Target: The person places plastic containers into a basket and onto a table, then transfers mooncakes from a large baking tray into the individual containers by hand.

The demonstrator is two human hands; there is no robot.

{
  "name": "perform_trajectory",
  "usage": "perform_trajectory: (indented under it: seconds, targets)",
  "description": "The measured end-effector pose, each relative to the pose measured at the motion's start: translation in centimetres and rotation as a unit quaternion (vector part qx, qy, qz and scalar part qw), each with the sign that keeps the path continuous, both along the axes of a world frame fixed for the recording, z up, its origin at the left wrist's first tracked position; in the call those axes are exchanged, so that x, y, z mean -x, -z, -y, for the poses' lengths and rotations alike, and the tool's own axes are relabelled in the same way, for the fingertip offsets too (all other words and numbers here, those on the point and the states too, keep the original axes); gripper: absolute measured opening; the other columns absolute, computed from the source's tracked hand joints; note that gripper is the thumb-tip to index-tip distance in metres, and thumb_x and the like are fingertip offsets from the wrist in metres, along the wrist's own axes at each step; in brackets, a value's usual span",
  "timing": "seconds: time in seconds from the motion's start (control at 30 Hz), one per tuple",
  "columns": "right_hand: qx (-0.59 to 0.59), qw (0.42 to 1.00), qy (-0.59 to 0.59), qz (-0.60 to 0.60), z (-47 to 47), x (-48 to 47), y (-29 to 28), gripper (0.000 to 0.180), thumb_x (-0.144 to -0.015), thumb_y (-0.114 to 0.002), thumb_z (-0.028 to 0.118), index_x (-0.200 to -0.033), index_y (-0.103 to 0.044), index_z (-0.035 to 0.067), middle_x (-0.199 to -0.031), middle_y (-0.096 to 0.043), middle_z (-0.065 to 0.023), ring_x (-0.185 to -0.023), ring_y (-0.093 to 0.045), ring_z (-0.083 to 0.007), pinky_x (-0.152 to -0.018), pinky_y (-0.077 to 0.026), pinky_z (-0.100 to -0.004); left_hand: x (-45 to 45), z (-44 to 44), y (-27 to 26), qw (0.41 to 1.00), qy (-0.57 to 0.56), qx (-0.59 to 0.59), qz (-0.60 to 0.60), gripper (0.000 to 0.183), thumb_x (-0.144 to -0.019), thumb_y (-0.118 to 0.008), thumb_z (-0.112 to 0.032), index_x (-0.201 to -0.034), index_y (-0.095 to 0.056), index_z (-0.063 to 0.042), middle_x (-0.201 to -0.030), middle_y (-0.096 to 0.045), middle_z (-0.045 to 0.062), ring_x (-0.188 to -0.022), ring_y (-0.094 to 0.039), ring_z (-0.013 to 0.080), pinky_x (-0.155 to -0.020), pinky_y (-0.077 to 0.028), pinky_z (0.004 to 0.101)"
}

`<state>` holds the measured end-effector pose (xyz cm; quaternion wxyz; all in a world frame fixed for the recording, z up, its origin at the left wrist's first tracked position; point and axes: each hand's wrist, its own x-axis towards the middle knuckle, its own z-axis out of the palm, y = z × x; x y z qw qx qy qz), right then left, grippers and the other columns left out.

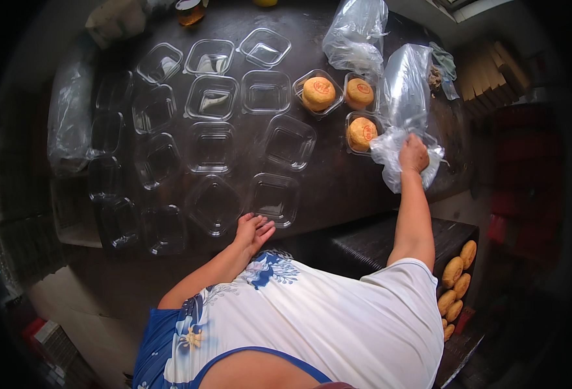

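My right hand (414,154) is at the crumpled mouth of a clear plastic bag (407,87); its fingers are partly hidden in the film, so its grip cannot be told. My left hand (255,232) is at the table's near edge, fingers apart, by the corner of an empty clear plastic container (274,194). Several more such containers (212,147) stand in loose rows to the left. Round pastries with red stamps sit in three containers: one pastry (319,94) at the left, another (359,93) beside it, and a third (362,133) next to the bag mouth.
A second plastic bag (356,39) lies at the far right, and a long one (70,116) at the far left. A jar (190,11) stands at the back. Below the table's right side, more pastries (453,272) lie on a dark tray. Cardboard pieces (497,78) stand at the right.
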<state>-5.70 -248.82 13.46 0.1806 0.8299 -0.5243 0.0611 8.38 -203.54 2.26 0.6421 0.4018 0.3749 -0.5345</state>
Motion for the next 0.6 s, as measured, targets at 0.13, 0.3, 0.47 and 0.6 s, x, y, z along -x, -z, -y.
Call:
perform_trajectory:
  seconds: [0.13,0.3,0.47,0.6]
  targets:
    - [-0.089,0.987,0.064,-0.121,4.2,5.4,3.5,0.021,-0.093,-0.049,0.025,-0.097,-0.068,0.017,-0.101,-0.07,-0.0051,-0.099,-0.065,-0.0317,-0.082,-0.05,-0.0489,-0.3,0.2,-0.3,1.0,0.026,-0.011,0.004,0.055,-0.095,-0.053,-0.004,-0.141,-0.024,-0.01,-0.127,-0.047,0.024,-0.114,-0.056,0.0413,-0.096,-0.051,0.0565]
    - [-0.259,0.937,0.144,-0.183,4.0,6.8,8.6,0.032,-0.096,-0.045,0.034,-0.11,-0.068,0.018,-0.122,-0.066,-0.0122,-0.114,-0.062,-0.0346,-0.094,-0.048,-0.0471,-0.6,0.7,0.1,0.999,-0.03,-0.016,0.008,0.05,-0.096,-0.051,-0.003,-0.139,-0.026,-0.011,-0.127,-0.048,0.024,-0.115,-0.056,0.0413,-0.097,-0.052,0.0559]
    - [-0.384,0.903,0.159,-0.109,2.7,5.3,8.6,0.046,-0.088,-0.055,0.04,-0.13,-0.058,0.02,-0.133,-0.059,-0.0175,-0.127,-0.053,-0.0368,-0.102,-0.043,-0.0488,-1.3,1.9,-1.7,0.998,-0.015,-0.047,0.03,0.052,-0.095,-0.061,-0.011,-0.138,-0.031,-0.01,-0.135,-0.047,0.024,-0.119,-0.055,0.0394,-0.099,-0.051,0.0529]
    - [-0.349,0.905,0.202,-0.138,3.4,6.1,6.1,0.05,-0.076,-0.072,0.031,-0.123,-0.066,0.013,-0.133,-0.06,-0.0147,-0.129,-0.052,-0.0344,-0.102,-0.046,-0.0469,-1.3,0.7,-0.4,0.995,0.089,-0.006,-0.036,0.049,-0.094,-0.064,-0.023,-0.132,-0.037,-0.009,-0.134,-0.049,0.019,-0.12,-0.054,0.0352,-0.099,-0.05,0.0511]
